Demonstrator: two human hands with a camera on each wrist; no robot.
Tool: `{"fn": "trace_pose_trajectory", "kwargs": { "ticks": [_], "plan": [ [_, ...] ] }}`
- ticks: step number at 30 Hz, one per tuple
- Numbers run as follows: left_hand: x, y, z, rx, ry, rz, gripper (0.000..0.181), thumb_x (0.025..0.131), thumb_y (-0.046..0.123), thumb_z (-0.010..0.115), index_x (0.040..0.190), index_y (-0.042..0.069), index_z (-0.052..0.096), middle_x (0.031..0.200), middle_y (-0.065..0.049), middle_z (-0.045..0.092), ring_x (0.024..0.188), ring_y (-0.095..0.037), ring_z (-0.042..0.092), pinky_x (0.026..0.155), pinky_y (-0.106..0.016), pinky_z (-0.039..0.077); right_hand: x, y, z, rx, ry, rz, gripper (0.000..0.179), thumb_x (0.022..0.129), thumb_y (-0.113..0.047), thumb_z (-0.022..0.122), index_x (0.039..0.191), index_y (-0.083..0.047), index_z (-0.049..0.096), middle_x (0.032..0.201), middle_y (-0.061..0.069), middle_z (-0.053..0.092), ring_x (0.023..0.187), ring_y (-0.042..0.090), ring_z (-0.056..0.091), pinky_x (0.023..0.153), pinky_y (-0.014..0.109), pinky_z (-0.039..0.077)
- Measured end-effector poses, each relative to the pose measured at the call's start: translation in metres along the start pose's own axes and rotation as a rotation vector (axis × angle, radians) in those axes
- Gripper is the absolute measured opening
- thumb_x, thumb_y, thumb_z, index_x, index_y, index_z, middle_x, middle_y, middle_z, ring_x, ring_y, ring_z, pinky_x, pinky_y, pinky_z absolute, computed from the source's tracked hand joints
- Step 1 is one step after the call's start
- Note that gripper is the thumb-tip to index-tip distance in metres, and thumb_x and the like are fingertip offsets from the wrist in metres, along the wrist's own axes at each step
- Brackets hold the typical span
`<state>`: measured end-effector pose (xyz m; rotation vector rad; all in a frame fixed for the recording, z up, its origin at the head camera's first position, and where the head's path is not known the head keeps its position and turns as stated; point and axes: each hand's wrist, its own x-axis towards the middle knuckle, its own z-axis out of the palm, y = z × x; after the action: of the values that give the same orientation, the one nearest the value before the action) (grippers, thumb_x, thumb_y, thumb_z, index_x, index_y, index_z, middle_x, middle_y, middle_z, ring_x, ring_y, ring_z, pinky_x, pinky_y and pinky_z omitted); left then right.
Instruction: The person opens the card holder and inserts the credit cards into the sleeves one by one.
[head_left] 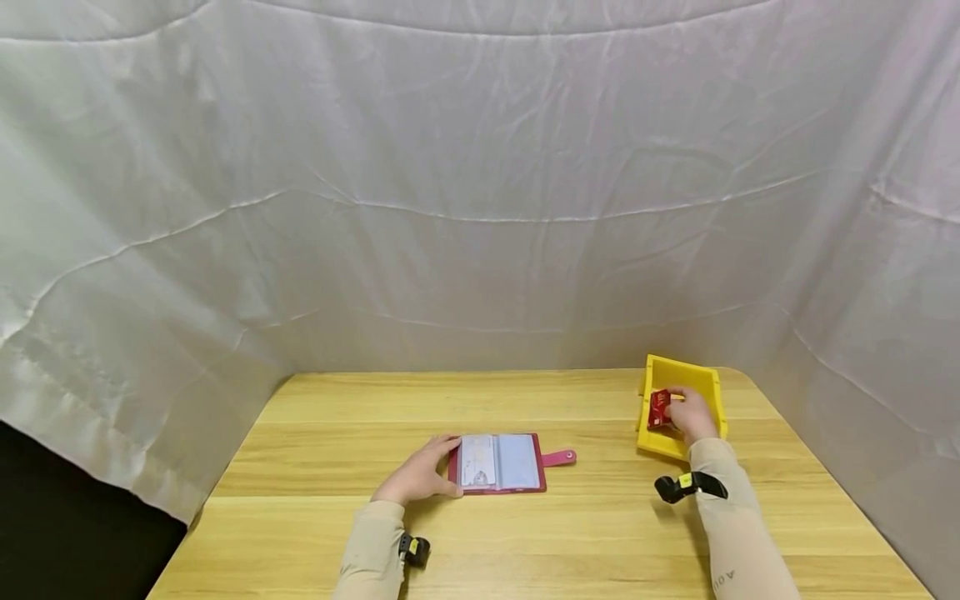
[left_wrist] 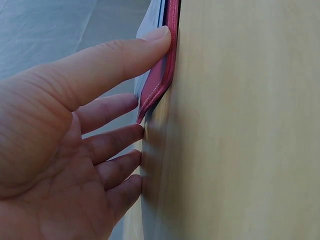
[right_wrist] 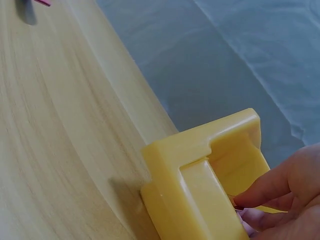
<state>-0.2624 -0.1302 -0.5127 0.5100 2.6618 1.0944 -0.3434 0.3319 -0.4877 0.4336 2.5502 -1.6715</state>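
From above, the head view looks forward and down across the pale wood-grain desk (head_left: 300, 542) to a grey fabric curtain (head_left: 480, 167). The left wrist view sits close to the left hand (left_wrist: 65, 145) and shares the open dark-pink booklet (head_left: 517, 462), at its upper centre, with the head view. The right wrist view, tilted and close, shares the yellow plastic bin (right_wrist: 200, 200), at its lower right.

Yellow bin (right_wrist: 200, 185), crimson card holder (head_left: 517, 462), red card (head_left: 659, 409), apparently white-marked.
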Motion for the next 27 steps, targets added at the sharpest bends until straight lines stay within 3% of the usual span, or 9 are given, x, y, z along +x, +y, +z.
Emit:
{"fn": "trace_pose_trajectory", "kwargs": {
  "ticks": [7, 14, 23, 27],
  "plan": [
    [0.001, -0.002, 0.002, -0.002, -0.005, 0.002, 0.087, 0.072, 0.016, 0.084, 0.146, 0.0, 0.041, 0.155, -0.024, 0.032, 0.145, -0.047, 0.023, 0.117, -0.064, 0.022, -0.004, 0.002, -0.004, 0.012, 0.011, 0.01, 0.064, 0.087, 0.01, 0.038, 0.149, 0.01, 0.022, 0.147, 0.038, 0.028, 0.117, 0.042, 0.045, 0.078, 0.025, 0.056],
    [0.002, -0.001, 0.0, -0.01, -0.006, 0.002, 0.087, 0.072, 0.015, 0.084, 0.146, -0.001, 0.04, 0.155, -0.026, 0.031, 0.145, -0.048, 0.022, 0.117, -0.064, 0.022, -0.009, 0.003, -0.006, 0.016, 0.032, -0.013, 0.063, 0.088, 0.011, 0.039, 0.149, 0.011, 0.023, 0.144, 0.039, 0.032, 0.114, 0.041, 0.049, 0.071, 0.022, 0.055],
    [0.003, -0.002, -0.002, -0.013, -0.002, -0.012, 0.088, 0.072, 0.015, 0.084, 0.147, 0.001, 0.04, 0.156, -0.025, 0.03, 0.146, -0.048, 0.02, 0.117, -0.065, 0.02, -0.017, 0.0, -0.009, 0.014, 0.028, -0.046, 0.064, 0.089, 0.01, 0.04, 0.15, 0.009, 0.021, 0.145, 0.037, 0.032, 0.118, 0.042, 0.047, 0.078, 0.028, 0.057],
    [0.003, -0.002, -0.002, -0.02, -0.003, -0.01, 0.087, 0.072, 0.014, 0.084, 0.146, 0.0, 0.04, 0.156, -0.025, 0.031, 0.145, -0.049, 0.02, 0.117, -0.065, 0.02, -0.022, -0.003, -0.012, 0.021, 0.031, -0.064, 0.063, 0.089, 0.009, 0.041, 0.15, 0.009, 0.022, 0.146, 0.035, 0.033, 0.114, 0.036, 0.048, 0.078, 0.027, 0.056]
  ]
}}
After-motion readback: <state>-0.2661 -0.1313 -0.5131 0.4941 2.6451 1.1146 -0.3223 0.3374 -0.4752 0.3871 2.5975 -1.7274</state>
